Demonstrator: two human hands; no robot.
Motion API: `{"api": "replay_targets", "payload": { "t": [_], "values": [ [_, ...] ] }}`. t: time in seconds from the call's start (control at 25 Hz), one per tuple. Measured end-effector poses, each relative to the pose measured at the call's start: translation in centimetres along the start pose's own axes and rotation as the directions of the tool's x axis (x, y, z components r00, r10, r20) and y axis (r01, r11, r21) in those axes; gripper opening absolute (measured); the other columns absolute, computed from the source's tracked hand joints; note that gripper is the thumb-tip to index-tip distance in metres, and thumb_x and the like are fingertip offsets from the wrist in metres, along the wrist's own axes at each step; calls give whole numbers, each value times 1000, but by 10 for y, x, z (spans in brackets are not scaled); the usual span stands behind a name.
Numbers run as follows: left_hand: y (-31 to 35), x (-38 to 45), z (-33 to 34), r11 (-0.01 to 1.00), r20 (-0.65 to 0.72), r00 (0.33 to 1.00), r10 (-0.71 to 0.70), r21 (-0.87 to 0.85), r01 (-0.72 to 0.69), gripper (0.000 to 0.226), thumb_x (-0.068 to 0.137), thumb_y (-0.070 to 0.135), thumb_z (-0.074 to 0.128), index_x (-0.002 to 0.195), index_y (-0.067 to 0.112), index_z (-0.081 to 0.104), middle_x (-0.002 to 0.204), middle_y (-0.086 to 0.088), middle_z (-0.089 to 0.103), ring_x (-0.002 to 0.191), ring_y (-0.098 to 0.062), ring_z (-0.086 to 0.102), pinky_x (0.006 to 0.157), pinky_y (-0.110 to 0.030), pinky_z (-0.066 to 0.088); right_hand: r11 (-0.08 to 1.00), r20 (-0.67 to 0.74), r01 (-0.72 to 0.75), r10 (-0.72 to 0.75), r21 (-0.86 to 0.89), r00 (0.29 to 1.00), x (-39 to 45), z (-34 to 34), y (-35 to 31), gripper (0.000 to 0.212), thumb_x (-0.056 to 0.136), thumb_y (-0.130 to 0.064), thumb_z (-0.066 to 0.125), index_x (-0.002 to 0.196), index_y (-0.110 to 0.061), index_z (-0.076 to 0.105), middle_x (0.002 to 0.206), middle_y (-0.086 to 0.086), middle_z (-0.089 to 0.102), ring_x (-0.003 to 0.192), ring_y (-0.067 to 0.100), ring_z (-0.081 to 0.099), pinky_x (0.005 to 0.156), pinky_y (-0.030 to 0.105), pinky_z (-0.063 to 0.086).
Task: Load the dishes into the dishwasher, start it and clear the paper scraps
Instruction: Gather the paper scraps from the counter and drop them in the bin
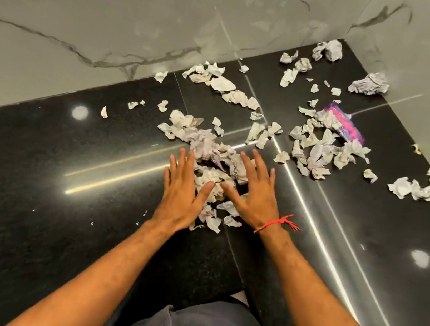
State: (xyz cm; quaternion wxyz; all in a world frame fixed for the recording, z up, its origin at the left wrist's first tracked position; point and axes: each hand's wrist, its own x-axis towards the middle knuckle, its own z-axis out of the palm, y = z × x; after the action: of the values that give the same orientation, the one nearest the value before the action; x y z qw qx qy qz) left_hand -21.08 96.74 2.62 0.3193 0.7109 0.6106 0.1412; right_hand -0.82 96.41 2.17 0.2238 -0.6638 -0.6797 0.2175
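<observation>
Crumpled white paper scraps lie scattered over a glossy black countertop [38,193]. The nearest heap of scraps [215,163] sits between my two hands. My left hand [181,188] lies flat on the counter at the heap's left side, fingers straight and spread. My right hand [254,190], with a red thread at the wrist, lies flat at the heap's right side, fingers straight and touching the paper. More scraps [312,149] spread toward the far right corner. No dishes or dishwasher are in view.
A grey marble wall [117,24] borders the counter at the back and on the right. A purple and pink wrapper [347,126] lies among the scraps at the right. Larger paper balls [370,83] sit in the far corner.
</observation>
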Motion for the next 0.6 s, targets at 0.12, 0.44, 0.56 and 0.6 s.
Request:
{"api": "replay_targets", "payload": {
  "t": [0.12,0.44,0.56,0.6],
  "values": [
    [24,0,4,990,-55,996,76,123,-69,86,96,67,43,160,32,-2,166,4,-24,152,-26,-23,121,-55,-11,971,-289,-6,77,238,954,12,-35,31,62,92,-46,63,144,-18,44,149,7,42,141,18,36,116,43,34],
    [130,70,44,737,299,848,438,420,-529,72,92,68,48,155,40,24,167,2,-16,153,-36,0,116,-70,11,799,-449,-575,455,-174,769,19,-164,218,79,81,-79,43,148,-38,34,156,12,28,139,39,27,117,55,19],
    [181,110,70,681,367,801,474,423,-597,67,96,64,43,156,41,20,167,6,-18,154,-36,-1,117,-70,7,745,-334,-635,556,-206,761,13,-163,241,81,79,-84,36,149,-45,29,160,9,21,145,43,16,119,60,6],
    [192,118,74,678,368,797,480,421,-602,64,98,62,40,156,42,19,167,6,-17,154,-35,0,118,-69,7,757,-309,-610,537,-233,785,14,-153,230,79,80,-82,36,149,-44,30,160,8,22,146,43,14,118,61,5]
  ]
}}
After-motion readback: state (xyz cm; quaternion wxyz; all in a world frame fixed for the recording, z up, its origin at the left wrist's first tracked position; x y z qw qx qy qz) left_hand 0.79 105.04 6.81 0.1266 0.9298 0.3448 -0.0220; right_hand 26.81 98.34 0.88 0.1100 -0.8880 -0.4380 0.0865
